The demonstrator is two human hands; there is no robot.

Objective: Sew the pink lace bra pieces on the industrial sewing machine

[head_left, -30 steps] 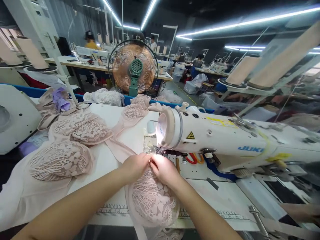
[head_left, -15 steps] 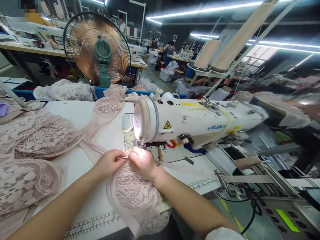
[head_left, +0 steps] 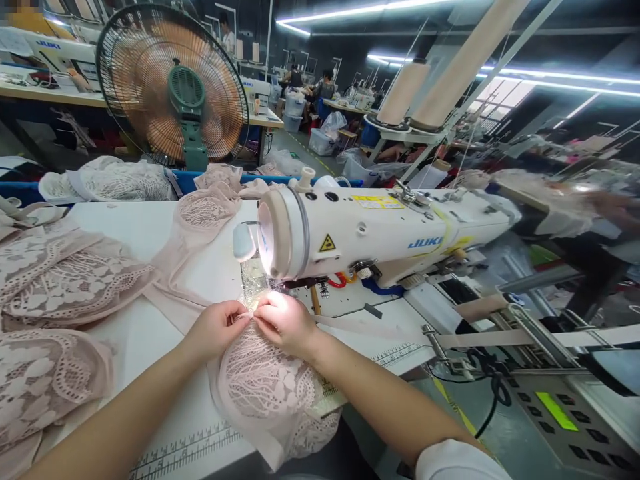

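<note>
left hand (head_left: 216, 328): I see the fingers pinched on the top edge of the lace cup (head_left: 265, 387), thumb side toward the needle.
right hand (head_left: 286, 321): fingers clenched on the same edge, touching the left fingertips, just in front of the sewing machine (head_left: 370, 233) head.
risk, needle: both sets of fingertips sit very near the needle area under the lamp; I judge a slip forward could put a finger under it.
risk, fabric: the cup hangs over the table (head_left: 150, 233) edge below the wrists; its weight could drag the seam askew.
lace cup: pale pink, floral openwork, domed, plain band along its rim.
far left of fingers: more lace pieces (head_left: 60, 287) lie flat.
</note>
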